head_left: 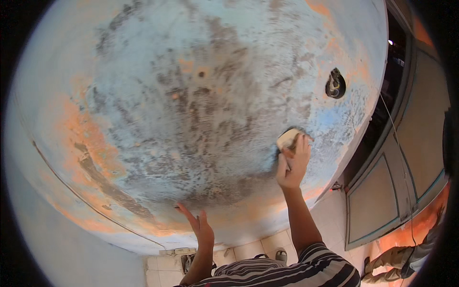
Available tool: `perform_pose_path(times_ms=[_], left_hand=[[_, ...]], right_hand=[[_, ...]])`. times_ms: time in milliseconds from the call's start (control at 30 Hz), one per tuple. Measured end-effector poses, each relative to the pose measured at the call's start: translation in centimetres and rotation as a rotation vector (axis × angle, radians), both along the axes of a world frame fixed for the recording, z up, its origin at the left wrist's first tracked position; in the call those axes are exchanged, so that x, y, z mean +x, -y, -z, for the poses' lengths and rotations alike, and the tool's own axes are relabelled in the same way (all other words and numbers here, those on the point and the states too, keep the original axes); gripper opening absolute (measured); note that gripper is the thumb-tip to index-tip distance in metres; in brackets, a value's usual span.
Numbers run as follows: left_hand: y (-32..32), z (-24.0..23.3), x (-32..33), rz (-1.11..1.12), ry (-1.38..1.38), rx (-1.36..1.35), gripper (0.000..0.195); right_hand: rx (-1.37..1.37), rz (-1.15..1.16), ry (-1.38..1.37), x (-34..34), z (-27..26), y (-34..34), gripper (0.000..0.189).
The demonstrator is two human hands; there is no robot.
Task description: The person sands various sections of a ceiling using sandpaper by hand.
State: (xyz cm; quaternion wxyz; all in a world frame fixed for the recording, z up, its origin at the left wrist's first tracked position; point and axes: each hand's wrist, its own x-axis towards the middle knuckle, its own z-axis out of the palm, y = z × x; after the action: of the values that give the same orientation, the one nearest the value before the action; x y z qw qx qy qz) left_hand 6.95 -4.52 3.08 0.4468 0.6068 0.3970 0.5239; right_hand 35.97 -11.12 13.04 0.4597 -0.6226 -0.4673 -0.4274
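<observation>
A patchy wall (222, 107) of worn light-blue paint, with dark grey smears and orange areas, fills most of the view. My right hand (296, 163) grips a pale, rounded pad or block (288, 139) against its lower right part. Motion blur and my fingers hide what kind of pad it is. Lower and to the left, my left hand (200, 226) is raised close to the wall with its fingers spread. No held thing shows clearly in it.
A cut-out box with wires (335, 84) opens in the wall at right. Beyond the wall's edge stands a grey panelled door (376, 201). A thin cable (89, 199) runs down the left. Another person's legs (387, 262) show at lower right, above the tiled floor (330, 222).
</observation>
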Motion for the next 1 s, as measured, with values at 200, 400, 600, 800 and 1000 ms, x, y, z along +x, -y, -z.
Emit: perform_pose_path(times_ms=[200, 400, 600, 800, 1000], left_hand=[[2.8, -1.4, 5.1, -0.064, 0.034, 0.015, 0.081], [6.2, -2.6, 11.8, -0.076, -0.007, -0.004, 0.082], [7.8, -2.0, 17.3, -0.157, -0.044, 0.065, 0.085], [9.9, -1.9, 21.5, -0.174, -0.101, 0.019, 0.086], [9.9, 1.9, 20.3, -0.293, -0.222, 0.104, 0.089]], right_hand=[[0.397, -0.221, -0.309, 10.1, -1.8, 3.3, 0.05], [0.053, -0.004, -0.072, 14.5, -3.3, 6.0, 0.052], [0.08, -0.075, -0.243, 16.1, -4.3, 6.6, 0.058], [-0.31, -0.161, 0.071, 18.1, -0.8, 7.7, 0.058], [0.334, -0.316, -0.388, 22.3, -1.5, 8.2, 0.059]])
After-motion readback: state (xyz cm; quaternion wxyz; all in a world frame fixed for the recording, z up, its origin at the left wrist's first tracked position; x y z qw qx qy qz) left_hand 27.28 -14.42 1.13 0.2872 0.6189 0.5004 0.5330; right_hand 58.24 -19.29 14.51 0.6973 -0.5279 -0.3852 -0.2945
